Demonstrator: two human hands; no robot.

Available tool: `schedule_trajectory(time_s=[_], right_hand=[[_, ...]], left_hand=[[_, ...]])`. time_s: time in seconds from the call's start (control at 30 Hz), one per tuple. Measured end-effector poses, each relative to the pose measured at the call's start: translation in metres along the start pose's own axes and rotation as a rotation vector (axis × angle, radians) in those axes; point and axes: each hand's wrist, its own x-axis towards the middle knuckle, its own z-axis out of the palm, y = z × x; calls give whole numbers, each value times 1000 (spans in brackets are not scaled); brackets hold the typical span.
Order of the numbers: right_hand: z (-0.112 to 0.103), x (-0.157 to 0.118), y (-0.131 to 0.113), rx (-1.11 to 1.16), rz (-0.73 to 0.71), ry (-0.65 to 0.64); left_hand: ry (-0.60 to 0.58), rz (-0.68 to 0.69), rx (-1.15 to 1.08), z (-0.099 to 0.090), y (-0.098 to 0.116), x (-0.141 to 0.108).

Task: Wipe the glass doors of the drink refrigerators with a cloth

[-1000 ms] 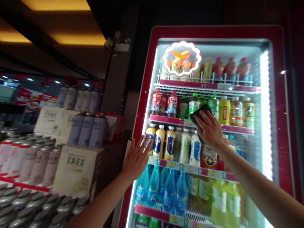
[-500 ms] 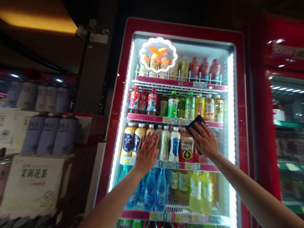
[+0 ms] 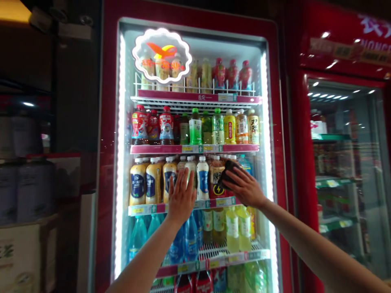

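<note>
A black cloth lies under my right hand, which presses it to the glass door of a lit drinks fridge. The cloth covers part of a dark red and brown bottle behind the glass. My left hand is held palm-forward at the door, empty, fingers stretched upward. Whether its palm touches the glass I cannot tell. Bottles with blue labels stand on the shelf beyond it. A glowing scalloped sign hangs at the door's upper left.
The fridge has a red frame. Another red fridge stands to the right. On the left are stacked cartons and pale purple containers, close to a dark pillar.
My view has turned to the right, so the fridge sits further left. The cloth under my right hand has slid down from the shelf edge. My left hand stays flat, slightly further right across the bottles.
</note>
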Motion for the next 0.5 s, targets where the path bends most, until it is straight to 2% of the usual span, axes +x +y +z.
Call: schedule_trajectory(time_s=[0.03,0.1,0.17,0.2,0.27,0.33,0.4,0.43,0.5], right_hand=[[-5,-7,22,-24,91,34],[-12,0,61,-73,312,136],[-13,27,77,-95,482,238],[-11,43,75,-92,523,274],[-5,66,54,-67,491,284],[3,67,24,-42,364,200],[6,43,5,-19,210,92],[5,25,4,-10,146,53],[-1,-10,21,-13,109,32]], left_hand=[[1,10,-2,0,1,1],[2,27,-3,1,3,4],[7,29,-4,3,9,9],[8,31,-8,4,14,12],[6,38,-18,5,23,19],[-3,54,-28,7,33,24],[-17,76,-36,8,40,27],[-23,89,-40,9,42,28],[-27,113,-45,10,43,28]])
